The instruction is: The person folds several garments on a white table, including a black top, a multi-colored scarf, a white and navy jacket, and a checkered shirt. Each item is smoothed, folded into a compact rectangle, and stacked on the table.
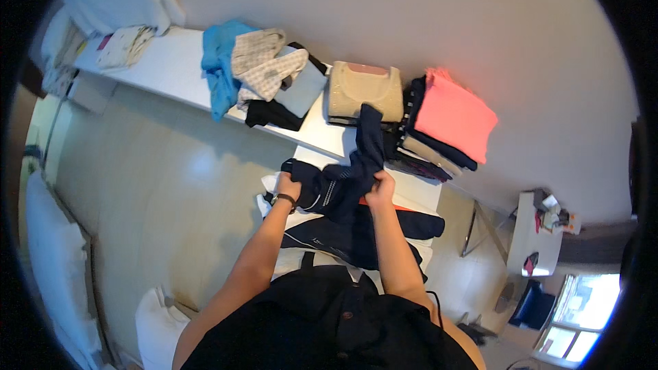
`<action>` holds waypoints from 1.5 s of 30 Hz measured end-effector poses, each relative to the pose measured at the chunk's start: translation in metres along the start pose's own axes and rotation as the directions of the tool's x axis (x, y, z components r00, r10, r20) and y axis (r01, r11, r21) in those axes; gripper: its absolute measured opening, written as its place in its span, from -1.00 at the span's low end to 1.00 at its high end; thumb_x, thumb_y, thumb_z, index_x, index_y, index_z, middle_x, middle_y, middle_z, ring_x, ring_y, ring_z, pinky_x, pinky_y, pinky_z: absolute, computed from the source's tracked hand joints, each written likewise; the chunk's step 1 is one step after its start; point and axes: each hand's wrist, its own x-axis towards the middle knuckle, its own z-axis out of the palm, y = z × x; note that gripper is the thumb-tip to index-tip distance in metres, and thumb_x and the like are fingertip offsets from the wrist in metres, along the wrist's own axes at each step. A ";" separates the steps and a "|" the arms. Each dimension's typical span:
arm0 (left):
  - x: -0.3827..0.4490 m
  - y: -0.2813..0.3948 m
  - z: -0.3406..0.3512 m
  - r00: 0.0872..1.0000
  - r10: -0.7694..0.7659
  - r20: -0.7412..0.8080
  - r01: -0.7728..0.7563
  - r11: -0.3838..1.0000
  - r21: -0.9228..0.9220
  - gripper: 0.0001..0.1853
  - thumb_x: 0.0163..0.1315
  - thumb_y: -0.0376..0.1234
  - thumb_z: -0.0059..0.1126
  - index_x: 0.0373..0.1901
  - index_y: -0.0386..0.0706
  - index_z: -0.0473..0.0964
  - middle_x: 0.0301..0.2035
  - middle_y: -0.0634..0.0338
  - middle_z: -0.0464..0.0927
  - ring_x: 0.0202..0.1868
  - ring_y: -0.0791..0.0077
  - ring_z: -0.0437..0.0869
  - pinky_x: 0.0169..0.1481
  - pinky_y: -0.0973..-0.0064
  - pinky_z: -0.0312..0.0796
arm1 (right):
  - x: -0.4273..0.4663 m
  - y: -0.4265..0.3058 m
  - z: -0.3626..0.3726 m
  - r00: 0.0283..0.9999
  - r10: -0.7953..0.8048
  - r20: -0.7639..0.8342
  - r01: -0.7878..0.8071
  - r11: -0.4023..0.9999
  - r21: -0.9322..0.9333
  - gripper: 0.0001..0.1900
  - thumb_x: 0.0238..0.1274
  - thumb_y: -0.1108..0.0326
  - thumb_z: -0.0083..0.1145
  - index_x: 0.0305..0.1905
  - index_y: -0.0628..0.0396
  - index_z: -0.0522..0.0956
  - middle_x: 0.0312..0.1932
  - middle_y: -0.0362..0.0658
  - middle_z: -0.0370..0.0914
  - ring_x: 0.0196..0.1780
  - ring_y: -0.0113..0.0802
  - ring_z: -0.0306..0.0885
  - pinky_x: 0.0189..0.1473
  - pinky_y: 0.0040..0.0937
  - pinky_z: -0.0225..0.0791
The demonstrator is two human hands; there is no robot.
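Both my hands grip a dark navy garment (336, 192) with pale stripe trim, stretched between them above the white table. My left hand (289, 188) has hold of its left end, and a dark band circles that wrist. On the other side my right hand (381, 189) clutches the cloth, and a sleeve-like part rises from there towards a folded beige top (366, 91). Beneath lies another dark garment (334, 241) with white piping and small lettering. A strip of red-orange cloth (403, 207) shows beside my right wrist. White cloth (263, 204) sticks out past my left hand.
A stack topped by a folded coral garment (455, 118) stands right of the beige top. Left of it, a loose pile holds a blue garment (223, 67) and a checked shirt (267, 61). A white desk (534, 246) and a dark chair (532, 304) stand far right.
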 end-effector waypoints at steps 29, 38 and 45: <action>-0.092 0.104 0.055 0.547 0.537 0.643 -0.832 0.265 0.487 -0.87 0.24 -0.35 0.09 -0.24 -0.19 0.50 -0.30 -0.07 0.53 -0.25 -0.08 0.58 -0.16 0.11 0.41 | -0.138 -0.006 -0.222 0.603 -0.521 -0.605 0.548 0.821 -0.161 -0.52 0.01 0.46 0.11 0.12 0.18 0.38 -0.21 -0.11 0.53 -0.20 -0.34 0.50 -0.25 -0.34 0.43; -0.192 0.077 0.094 0.292 0.393 0.872 -0.942 -0.041 0.333 -0.23 0.20 0.14 0.06 0.32 -0.17 0.27 0.30 -0.10 0.26 0.38 0.04 0.20 0.40 -0.26 -0.12 | -0.088 -0.034 -0.276 0.466 -0.510 -0.723 0.156 0.852 -0.500 -0.38 -0.08 0.34 0.42 0.08 0.34 0.35 -0.02 0.11 0.46 0.07 -0.14 0.43 0.14 -0.29 0.29; -0.175 0.055 0.111 0.420 0.221 0.880 -0.862 -0.207 0.463 -0.15 0.25 0.09 0.03 0.49 0.01 -0.05 0.47 0.05 -0.09 0.49 0.10 -0.07 0.39 -0.35 -0.25 | -0.099 -0.039 -0.295 0.365 -0.806 -0.466 0.395 0.587 -0.706 -0.73 0.10 0.37 0.29 -0.16 0.28 0.51 -0.33 -0.01 0.56 -0.26 -0.15 0.53 -0.13 -0.27 0.39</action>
